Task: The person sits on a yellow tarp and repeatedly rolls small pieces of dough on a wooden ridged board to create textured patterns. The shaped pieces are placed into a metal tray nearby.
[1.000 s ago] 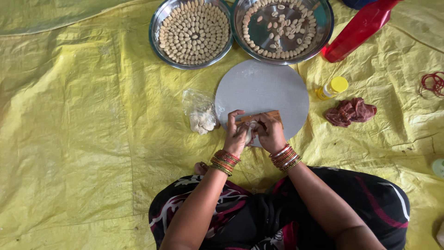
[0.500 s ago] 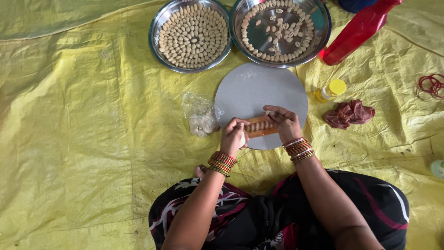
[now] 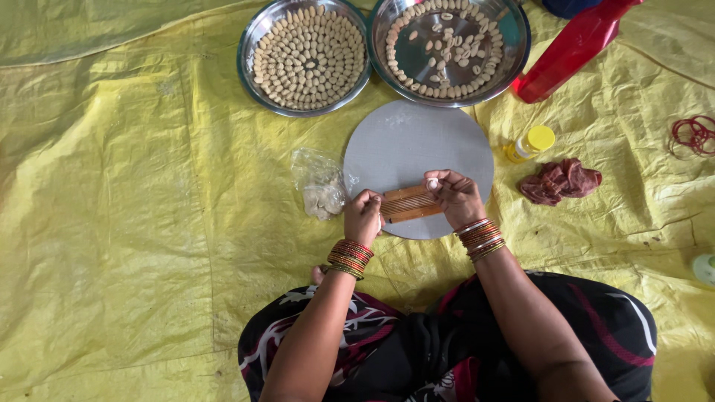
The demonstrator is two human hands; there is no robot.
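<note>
Ridged wooden board (image 3: pixel 408 203), small, brown, rectangular, lying on lower edge of round grey disc (image 3: pixel 417 149), tilted slightly up to the right. Left hand (image 3: pixel 363 217) closed on board's left end, fingers curled over the edge. Right hand (image 3: pixel 456 195) at board's right end, thumb and forefinger pinched together on small pale dough piece (image 3: pixel 432 183) just above board's upper right corner. Hands apart, board between them. Stacked red and gold bangles (image 3: pixel 350 257) on left wrist; similar stack on right wrist.

Grey disc flat on yellow sheet (image 3: pixel 134 223), which covers the whole ground and shows creases and folds. Beyond disc, two round steel trays side by side, touching or nearly so. Left tray (image 3: pixel 255 46) packed with small pale shaped pieces in tight concentric rings. Right tray (image 3: pixel 521 37) partly filled: one ring along rim, loose scatter at centre, bare metal between.

Clear plastic bag (image 3: pixel 320 186) with pale dough lumps, just left of disc. Small yellow-capped bottle (image 3: pixel 530 143) just right of disc. Crumpled dark red cloth (image 3: pixel 560 181) near bottle, on the side toward the person. Red plastic bottle (image 3: pixel 577 48) lying tilted by right tray. Loose red rubber bands (image 3: pixel 694 134) at far right, well apart from the disc. Pale round object at right frame edge, cut off, kind not determinable.

Person seated on sheet, dark patterned garment across lap at bottom of view.
</note>
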